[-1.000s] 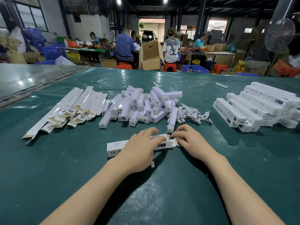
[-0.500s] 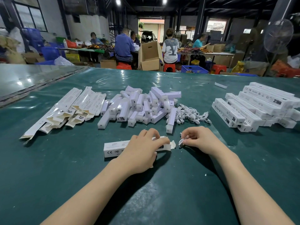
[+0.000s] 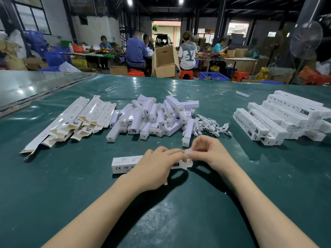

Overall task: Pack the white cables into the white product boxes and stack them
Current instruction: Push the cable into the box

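White product box point(image 3: 124, 164) lying left-to-right (open end rightward), left hand point(image 3: 155, 169) gripping it, right hand point(image 3: 210, 153) pinching perhaps a cable point(image 3: 187, 152).

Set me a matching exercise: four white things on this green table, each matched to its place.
1. flattened boxes
2. loose cables
3. stacked closed boxes
4. CE-marked box

A. right side of the table
B. under the left hand
C. left side of the table
D. just beyond the right hand

Pairs: 1-C, 2-D, 3-A, 4-B.
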